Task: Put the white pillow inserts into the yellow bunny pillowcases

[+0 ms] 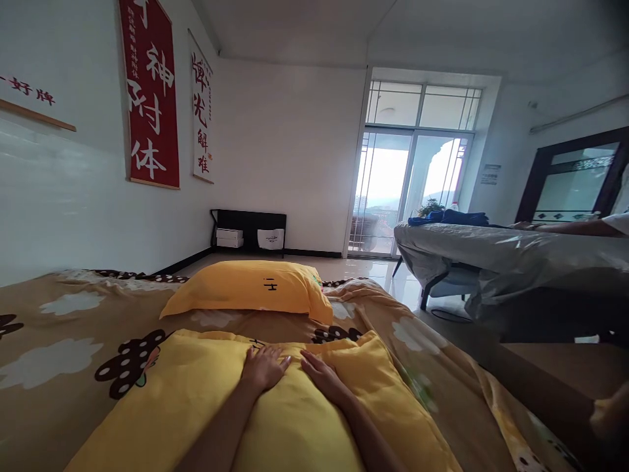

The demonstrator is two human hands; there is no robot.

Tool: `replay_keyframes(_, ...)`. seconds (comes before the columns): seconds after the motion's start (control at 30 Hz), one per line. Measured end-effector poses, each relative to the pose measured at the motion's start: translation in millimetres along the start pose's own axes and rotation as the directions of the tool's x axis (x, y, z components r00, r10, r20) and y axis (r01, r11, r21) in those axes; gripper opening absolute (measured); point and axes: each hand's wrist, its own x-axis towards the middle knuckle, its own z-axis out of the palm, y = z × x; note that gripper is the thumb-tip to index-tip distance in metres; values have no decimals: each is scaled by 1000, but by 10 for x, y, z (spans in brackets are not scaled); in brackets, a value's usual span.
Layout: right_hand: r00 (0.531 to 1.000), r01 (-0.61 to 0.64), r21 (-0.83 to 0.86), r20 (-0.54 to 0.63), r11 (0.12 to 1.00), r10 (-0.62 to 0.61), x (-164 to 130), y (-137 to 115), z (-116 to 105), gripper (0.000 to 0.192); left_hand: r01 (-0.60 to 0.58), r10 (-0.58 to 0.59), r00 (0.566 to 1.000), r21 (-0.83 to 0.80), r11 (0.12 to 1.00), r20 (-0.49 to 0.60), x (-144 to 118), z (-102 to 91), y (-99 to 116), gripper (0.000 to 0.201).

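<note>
Bed in white-walled room: both hands, left and right, lying flat, fingers spread, on near yellow pillow; second pillow lying beyond.

We find both hands, left hand and right hand, lying flat and open on the near pillow, with nothing above them. Ahead, the far pillow blocks the bed's head end, while bare bedspread on the left runs clear to the wall. On the right, a floor gap separates us from the covered table, where another person's arm rests.
</note>
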Motion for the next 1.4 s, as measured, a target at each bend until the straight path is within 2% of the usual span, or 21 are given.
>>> replay_keyframes(1.4,1000,25,11,-11,1000,-25,50,78,19,67,-16,16,1000,29,999,-1,15,-3,-1,66)
